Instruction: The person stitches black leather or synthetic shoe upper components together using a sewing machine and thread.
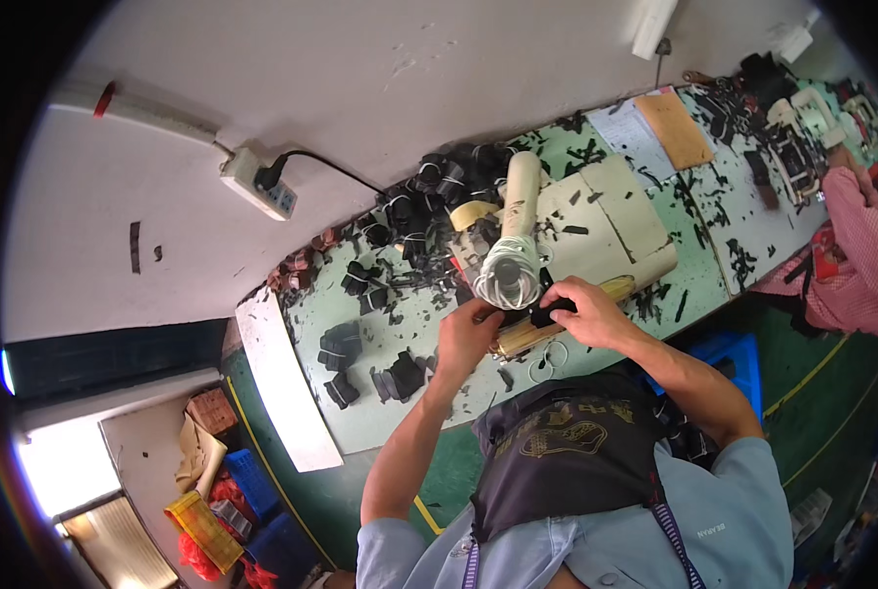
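Observation:
A cream machine [596,211] stands on the green worktable, with white cord [508,275] wound round the near end of its upright-looking arm [522,191]. My right hand [591,312] is closed, thumb and fingers pinching a small black piece of material [555,308] at the machine's front edge. Close beside the wound cord, my left hand [466,340] has its fingers bent and pressed together at the dark edge of that work spot. Whatever lies between the left fingertips is hidden. A thin white ring of cord [548,361] hangs just below the hands.
Bundles of black pieces [341,344] and dark scraps cover the worktable [311,304]. A power strip [259,184] hangs on the wall. Papers and a brown card [675,131] lie at the back right. Another person's pink checked sleeve [851,231] is at far right, beside another machine [807,128].

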Demonstrator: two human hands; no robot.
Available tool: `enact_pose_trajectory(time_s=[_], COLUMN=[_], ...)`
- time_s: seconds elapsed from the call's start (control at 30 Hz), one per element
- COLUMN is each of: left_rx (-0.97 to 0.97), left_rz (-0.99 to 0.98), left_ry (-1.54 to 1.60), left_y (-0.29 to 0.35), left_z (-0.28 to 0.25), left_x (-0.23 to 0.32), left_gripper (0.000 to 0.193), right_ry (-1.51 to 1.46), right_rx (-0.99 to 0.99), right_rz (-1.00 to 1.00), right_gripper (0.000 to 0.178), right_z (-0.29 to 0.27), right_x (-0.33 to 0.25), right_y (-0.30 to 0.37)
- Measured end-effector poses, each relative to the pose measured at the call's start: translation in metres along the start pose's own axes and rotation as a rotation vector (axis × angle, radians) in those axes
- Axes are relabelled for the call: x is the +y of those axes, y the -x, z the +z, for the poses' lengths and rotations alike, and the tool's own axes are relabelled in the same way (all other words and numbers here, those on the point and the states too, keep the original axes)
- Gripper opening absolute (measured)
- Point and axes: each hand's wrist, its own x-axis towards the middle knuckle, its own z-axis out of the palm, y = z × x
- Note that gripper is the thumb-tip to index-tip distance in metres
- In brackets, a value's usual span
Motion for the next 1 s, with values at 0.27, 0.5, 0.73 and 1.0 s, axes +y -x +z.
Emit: enact_pose_trajectory(time_s=[0.27, 0.5, 0.73, 1.0], left_rx=[0.242, 0.278, 0.376, 0.964], left_rz=[0.113, -0.034, 0.116, 0.031], left_ry=[0.275, 0.619, 0.771, 1.367], left_y=[0.026, 0.129, 0.179, 0.217], left_z=[0.03, 0.07, 0.089, 0.125], left_x=[-0.044, -0.071, -0.066, -0.096], left_gripper=[0.016, 0.015, 0.034, 0.026], right_ry=[0.018, 0.461, -0.346, 0.091], right_rx=[0.349, 0.456, -0.321, -0.654], right_rz=[-0.233, -0.378, -0.042, -0.354], right_gripper=[0.04, 0.03, 0.037, 0.04], right_z=[0.004, -0.014, 0.086, 0.19], right_x=[0.018, 0.059, -0.004, -0.085], right_y=[0.005, 0.018, 0.048, 0.083])
